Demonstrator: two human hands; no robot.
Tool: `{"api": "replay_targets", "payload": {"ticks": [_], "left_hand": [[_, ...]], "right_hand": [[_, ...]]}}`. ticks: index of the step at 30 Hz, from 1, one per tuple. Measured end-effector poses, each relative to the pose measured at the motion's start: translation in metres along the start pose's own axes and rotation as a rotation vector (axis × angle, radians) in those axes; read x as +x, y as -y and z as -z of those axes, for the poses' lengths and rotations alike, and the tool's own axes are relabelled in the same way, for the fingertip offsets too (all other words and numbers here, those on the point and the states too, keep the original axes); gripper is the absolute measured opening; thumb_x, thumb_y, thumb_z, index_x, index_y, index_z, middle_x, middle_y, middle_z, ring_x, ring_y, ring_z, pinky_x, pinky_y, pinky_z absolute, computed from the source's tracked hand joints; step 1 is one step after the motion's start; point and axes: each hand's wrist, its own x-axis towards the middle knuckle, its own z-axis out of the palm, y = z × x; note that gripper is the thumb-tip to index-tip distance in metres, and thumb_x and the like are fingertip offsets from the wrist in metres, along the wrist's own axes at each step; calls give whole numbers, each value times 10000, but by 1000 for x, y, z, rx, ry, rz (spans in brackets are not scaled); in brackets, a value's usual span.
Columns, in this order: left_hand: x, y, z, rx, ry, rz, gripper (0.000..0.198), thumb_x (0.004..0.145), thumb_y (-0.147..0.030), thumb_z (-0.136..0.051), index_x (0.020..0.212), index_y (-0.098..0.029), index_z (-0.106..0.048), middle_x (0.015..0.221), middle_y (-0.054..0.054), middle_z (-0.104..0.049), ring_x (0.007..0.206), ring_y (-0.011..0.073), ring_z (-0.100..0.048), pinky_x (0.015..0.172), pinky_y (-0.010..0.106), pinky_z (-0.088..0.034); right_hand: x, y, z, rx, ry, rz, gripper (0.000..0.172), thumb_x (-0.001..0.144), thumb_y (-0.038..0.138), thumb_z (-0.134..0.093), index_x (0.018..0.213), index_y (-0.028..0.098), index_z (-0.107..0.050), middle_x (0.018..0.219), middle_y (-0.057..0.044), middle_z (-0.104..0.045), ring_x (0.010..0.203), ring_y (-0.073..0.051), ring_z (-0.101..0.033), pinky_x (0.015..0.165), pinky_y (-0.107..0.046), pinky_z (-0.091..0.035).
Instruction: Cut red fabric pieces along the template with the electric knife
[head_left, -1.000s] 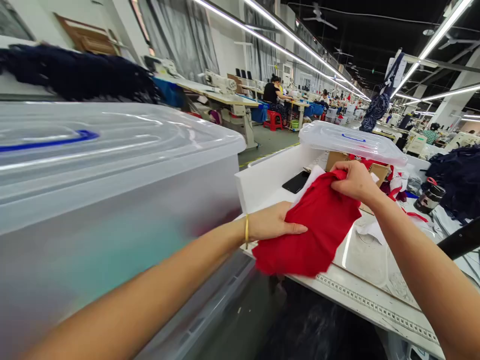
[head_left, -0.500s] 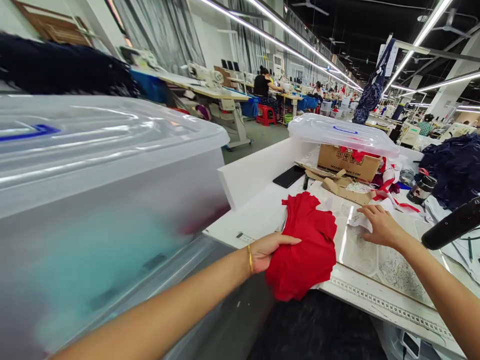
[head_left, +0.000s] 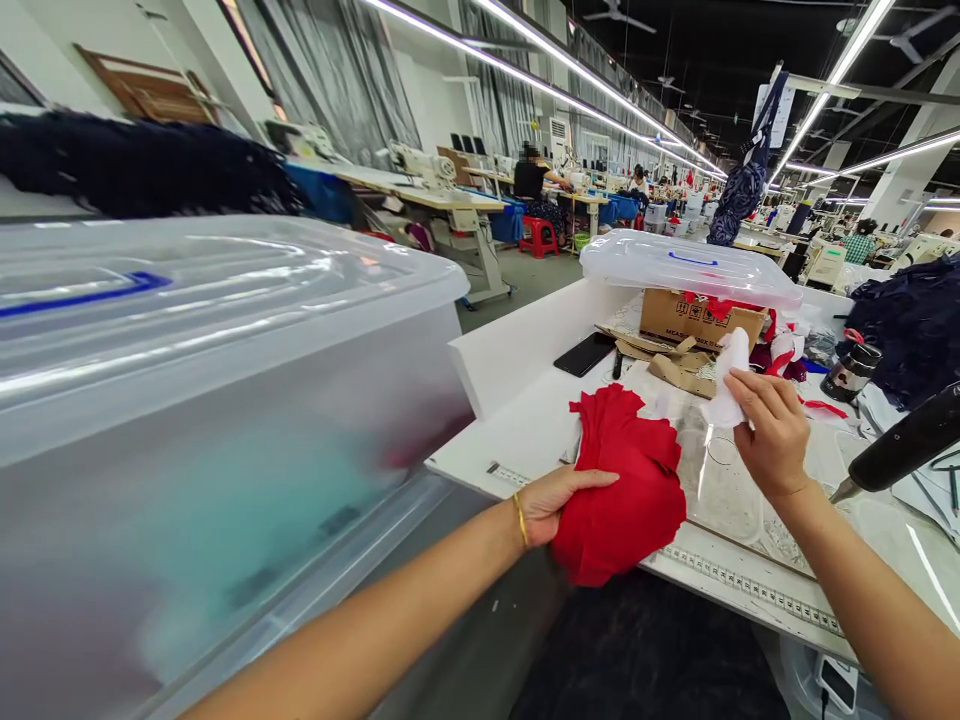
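Observation:
A stack of red fabric pieces [head_left: 622, 485] lies on the white worktable [head_left: 525, 425], hanging a little over its near edge. My left hand [head_left: 559, 495], with a gold bangle at the wrist, grips the stack's left side, thumb on top. My right hand [head_left: 769, 430] is raised above the table and pinches a small white fabric piece [head_left: 729, 380] between its fingers. A clear plastic sheet [head_left: 720, 480] covers the table under that hand, with a printed ruler [head_left: 750, 590] along the near edge.
A large translucent storage bin with lid [head_left: 210, 400] stands close on my left. On the table sit a cardboard box [head_left: 694, 320] under a clear lid [head_left: 686, 265], a black phone [head_left: 585, 353], a metal cup [head_left: 847, 372], dark fabric [head_left: 911, 320]. Other people sew far behind.
My right hand let go of the red stack, reached onto the table to the right, picked up the white piece and lifted it. The left hand kept hold of the red stack.

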Motion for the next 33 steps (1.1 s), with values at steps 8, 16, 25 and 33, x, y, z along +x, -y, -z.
{"api": "replay_targets", "payload": {"ticks": [8, 16, 25, 33], "left_hand": [[12, 8, 7, 32, 23, -110, 398, 706, -108, -847, 1081, -75, -719, 938, 142, -792, 922, 298, -767, 895, 370, -593], [11, 8, 9, 28, 48, -85, 460, 812, -328, -810, 1196, -108, -686, 1024, 131, -788, 936, 290, -766, 881, 369, -603], [-2, 8, -8, 1, 87, -195, 547, 793, -492, -812, 1150, -94, -696, 1081, 148, -775, 1079, 306, -723, 974, 374, -568], [1, 11, 4, 117, -64, -158, 456, 646, -150, -914, 1053, -89, -718, 947, 135, -795, 834, 278, -772, 801, 357, -625]], "right_hand": [[-57, 92, -38, 315, 189, 265, 526, 916, 105, -421, 1389, 237, -611, 1350, -103, -657, 1169, -255, -632, 967, -443, -598], [-74, 99, -35, 219, 202, 278, 426, 896, 79, -480, 1240, 198, -701, 1216, -78, -733, 953, -242, -676, 744, -373, -634], [-75, 116, -40, 304, 259, 201, 412, 872, 90, -488, 1214, 177, -700, 1189, -77, -742, 952, -256, -645, 767, -396, -607], [-62, 68, -24, 547, 265, 103, 420, 897, 463, -634, 1216, 190, -652, 1158, -98, -729, 1006, -241, -639, 914, -413, -525]]}}
